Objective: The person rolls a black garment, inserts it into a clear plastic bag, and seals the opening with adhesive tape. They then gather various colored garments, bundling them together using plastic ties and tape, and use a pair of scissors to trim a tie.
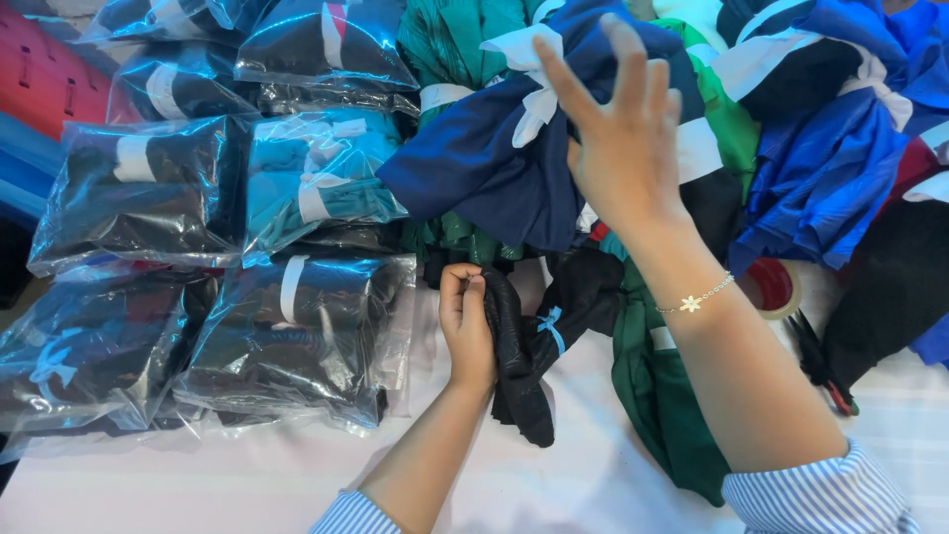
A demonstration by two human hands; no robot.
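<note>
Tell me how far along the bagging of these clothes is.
Done: a stack of sealed clear bags with folded garments lies at left. In hand: the left hand grips a black garment with a small blue bow, while the right hand, fingers spread, reaches over the navy bundle. Left: a large heap of loose blue, green and black garments remains unbagged at right.

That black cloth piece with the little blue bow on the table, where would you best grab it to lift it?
Probably the black garment at its upper end, from the left, where the left hand already pinches the bunched fabric; the lower end hangs loose and the pile crowds its right.
</note>
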